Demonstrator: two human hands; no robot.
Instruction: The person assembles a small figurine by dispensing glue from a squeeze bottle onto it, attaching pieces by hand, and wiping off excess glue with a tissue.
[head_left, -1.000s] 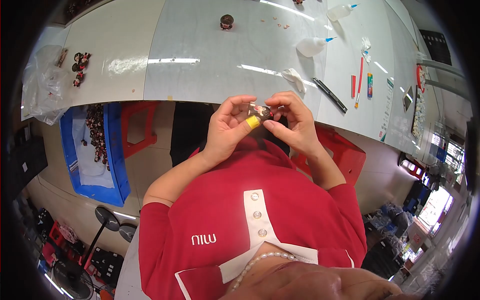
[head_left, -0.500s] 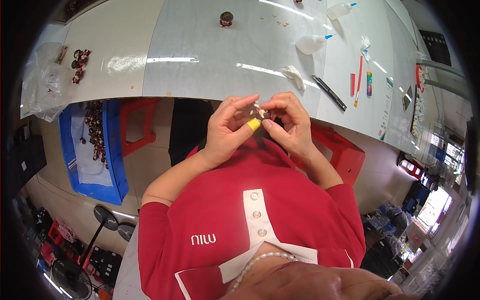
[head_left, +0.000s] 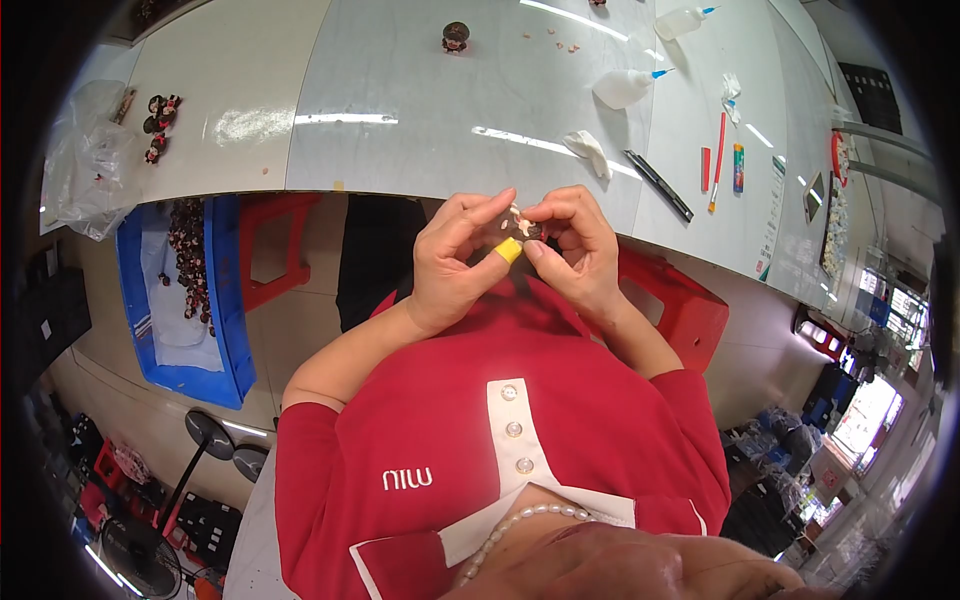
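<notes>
A small dark-brown figurine with pale and red parts (head_left: 531, 230) is held between my two hands just off the table's near edge. My right hand (head_left: 580, 245) grips it from the right with thumb and bent fingers. My left hand (head_left: 462, 255) curls in from the left, yellow wrap (head_left: 510, 250) on its thumb, whose tip meets the figurine. Small pale bits show between the left fingers and the figurine, too small to make out. Farther up on the table stands a similar brown-capped figurine (head_left: 456, 38).
Several pale crumbs, two bottles with blue tips (head_left: 622, 89), a crumpled tissue (head_left: 588, 152), a black pen (head_left: 660, 186) and a red brush (head_left: 718, 160) lie on the table. More figurines (head_left: 158, 128) stand left beside a plastic bag (head_left: 92, 160). A blue crate (head_left: 240, 350) sits below.
Both hands stay in nearly the same place. The figurine seems slightly turned between the fingers, and the view has shifted a little.
</notes>
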